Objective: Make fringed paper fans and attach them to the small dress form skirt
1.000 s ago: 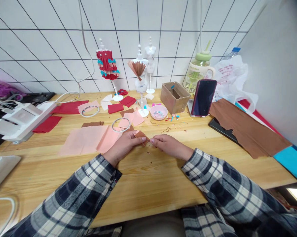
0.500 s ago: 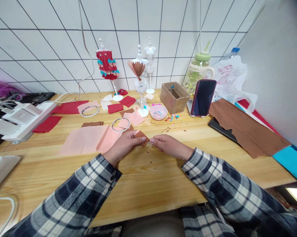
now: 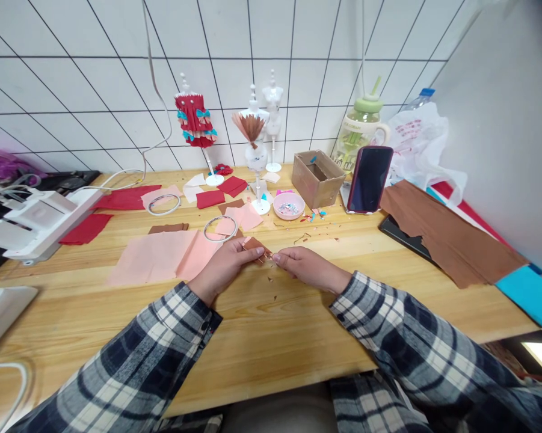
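A small brown paper piece (image 3: 255,245) lies on the wooden table (image 3: 271,337) at its middle. My left hand (image 3: 223,266) rests on it with fingers closed, pinching its near edge. My right hand (image 3: 304,265) meets it from the right, fingers pinched together at the same edge. Both forearms wear plaid sleeves. Pink paper sheets (image 3: 162,254) lie just left of my left hand, with a wire ring (image 3: 220,228) on them.
Small mannequins stand at the back, one in a red dress (image 3: 195,123). Nearby are a pink bowl (image 3: 289,205), a cardboard box (image 3: 318,176), a propped phone (image 3: 369,179), a green-lidded bottle (image 3: 360,132), a large brown sheet (image 3: 446,234) and red paper pieces (image 3: 117,204). A white device (image 3: 36,219) sits left.
The view has shifted down slightly. Both hands stay pinched at the brown paper piece in almost the same place.
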{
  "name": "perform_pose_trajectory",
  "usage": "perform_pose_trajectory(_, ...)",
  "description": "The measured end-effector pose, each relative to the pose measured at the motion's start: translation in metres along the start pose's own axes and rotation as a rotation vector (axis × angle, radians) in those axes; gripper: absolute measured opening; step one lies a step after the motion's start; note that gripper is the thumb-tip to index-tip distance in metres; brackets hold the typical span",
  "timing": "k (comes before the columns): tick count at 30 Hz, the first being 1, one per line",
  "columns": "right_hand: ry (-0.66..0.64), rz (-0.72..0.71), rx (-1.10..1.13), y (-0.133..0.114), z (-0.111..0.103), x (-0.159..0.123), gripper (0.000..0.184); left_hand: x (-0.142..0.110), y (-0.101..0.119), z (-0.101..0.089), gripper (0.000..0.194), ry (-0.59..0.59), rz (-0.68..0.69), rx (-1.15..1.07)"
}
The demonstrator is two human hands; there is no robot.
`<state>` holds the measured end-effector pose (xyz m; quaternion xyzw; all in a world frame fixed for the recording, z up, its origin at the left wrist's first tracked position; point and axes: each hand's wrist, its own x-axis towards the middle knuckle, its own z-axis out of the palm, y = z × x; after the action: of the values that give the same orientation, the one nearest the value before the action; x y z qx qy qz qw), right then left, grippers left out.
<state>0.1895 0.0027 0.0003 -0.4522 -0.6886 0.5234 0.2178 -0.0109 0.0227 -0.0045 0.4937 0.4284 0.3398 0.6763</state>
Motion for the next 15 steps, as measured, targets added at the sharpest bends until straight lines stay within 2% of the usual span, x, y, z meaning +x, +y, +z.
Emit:
perform_pose_trajectory(4, 0.027, 0.002, -0.041, 0.002, 0.001, 0.002, 0.041, 0.0, 0.002, 0.003, 0.02, 0.053, -0.001, -0.077)
perform_pose_trajectory(9, 0.204, -0.014, -0.098, -0.002, 0.01, 0.0, 0.039, -0.001, 0.001, 0.005, 0.019, 0.089, 0.054, -0.153)
perform_pose_trajectory(15, 0.44, 0.021, 0.075, -0.008, 0.02, -0.002, 0.034, -0.005, -0.003, 0.011, 0.026, 0.139, 0.084, 0.048)
